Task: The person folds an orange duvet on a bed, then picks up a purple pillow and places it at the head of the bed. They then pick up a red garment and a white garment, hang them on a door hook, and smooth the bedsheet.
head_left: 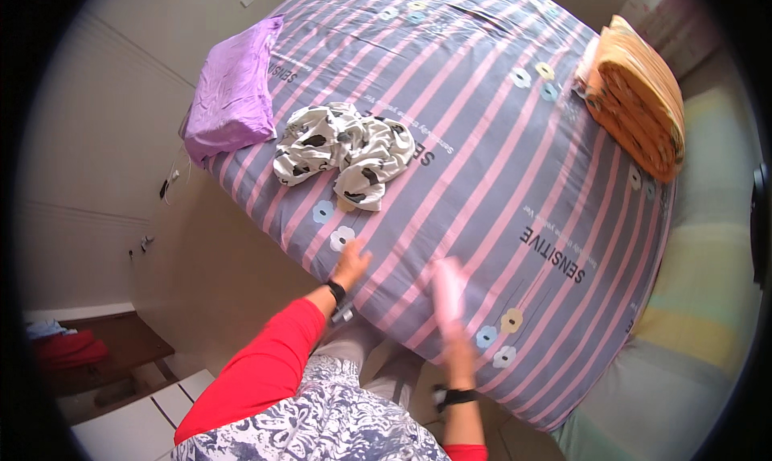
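Note:
My right hand (459, 360), smeared by motion, is closed around the lower end of a long pink object (449, 294) above the bed's near edge. Blur hides what kind of thing it is. To its left, my left hand (351, 266) hovers by a white flower print on the bed, its fingers apart and nothing in them. The bed is covered by a grey-and-pink striped sheet (474, 171) with flower prints. Beyond my left hand lies a crumpled white garment (346, 147) with dark patches.
A purple pillow (235, 91) rests at the bed's left edge. On the far right edge sits a folded orange blanket (639, 95). A pale green and yellow covered surface (683, 316) runs along the right side. At lower left, a brown wooden table (137, 342) bears red and blue cloths.

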A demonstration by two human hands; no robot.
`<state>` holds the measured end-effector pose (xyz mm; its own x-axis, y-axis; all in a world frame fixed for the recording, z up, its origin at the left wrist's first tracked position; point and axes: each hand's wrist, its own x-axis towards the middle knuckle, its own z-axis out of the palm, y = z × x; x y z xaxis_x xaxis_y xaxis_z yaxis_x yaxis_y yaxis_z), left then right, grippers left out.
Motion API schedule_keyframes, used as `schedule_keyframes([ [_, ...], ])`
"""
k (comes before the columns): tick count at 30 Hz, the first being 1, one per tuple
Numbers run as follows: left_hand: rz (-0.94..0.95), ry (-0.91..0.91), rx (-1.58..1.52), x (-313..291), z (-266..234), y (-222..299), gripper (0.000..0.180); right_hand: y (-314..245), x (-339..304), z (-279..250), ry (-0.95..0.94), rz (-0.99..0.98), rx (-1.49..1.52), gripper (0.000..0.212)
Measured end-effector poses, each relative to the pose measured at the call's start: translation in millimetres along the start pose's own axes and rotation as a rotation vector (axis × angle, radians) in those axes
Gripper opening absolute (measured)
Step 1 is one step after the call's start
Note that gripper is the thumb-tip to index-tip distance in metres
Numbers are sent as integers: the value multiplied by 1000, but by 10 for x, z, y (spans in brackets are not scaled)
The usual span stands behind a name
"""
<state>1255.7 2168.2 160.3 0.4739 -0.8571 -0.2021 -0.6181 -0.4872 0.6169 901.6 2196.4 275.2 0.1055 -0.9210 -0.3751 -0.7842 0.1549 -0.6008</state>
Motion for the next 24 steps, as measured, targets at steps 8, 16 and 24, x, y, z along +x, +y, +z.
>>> schedule_keyframes([
  [8, -676, -98, -1366, 955, -490, -229, 88, -125, -663, -205, -292, -181, 23, 35],
  [16, -630, 101, -1721, 1402, -75, 255, 13, -189, 297, -961, 245, -78, -108, 43],
  [24, -175, -401, -1165, 368, -1185, 790, 31, -469, 1327, -215, -18, -263, -251, 58],
])
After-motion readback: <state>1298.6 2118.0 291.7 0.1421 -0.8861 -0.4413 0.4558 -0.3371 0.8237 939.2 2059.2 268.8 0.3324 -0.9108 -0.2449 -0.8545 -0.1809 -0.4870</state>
